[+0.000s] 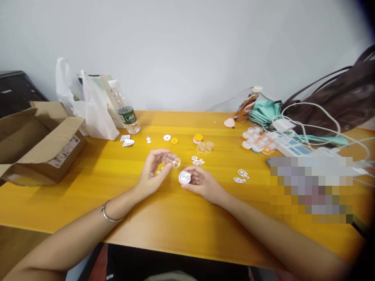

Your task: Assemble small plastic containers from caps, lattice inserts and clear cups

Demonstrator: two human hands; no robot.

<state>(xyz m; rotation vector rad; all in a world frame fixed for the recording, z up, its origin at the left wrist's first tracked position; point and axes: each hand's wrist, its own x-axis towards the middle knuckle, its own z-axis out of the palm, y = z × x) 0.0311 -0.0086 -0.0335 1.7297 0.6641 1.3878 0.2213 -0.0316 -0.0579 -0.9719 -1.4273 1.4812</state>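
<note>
My left hand is closed round a clear plastic cylinder, its open end tilted towards the right. Just right of it, my right hand grips a round white cap with small white parts on its face. The cylinder and the cap are apart. Small pale pieces lie on the table by my left hand, partly hidden by it. Beyond my right hand are white openwork plastic pieces and clear cups. More white openwork pieces lie to the right.
Yellow and white discs lie farther back. At left stand a cardboard box, a white plastic bag and a water bottle. On the right are assembled clear-and-coloured containers, a power strip, cables and a brown bottle.
</note>
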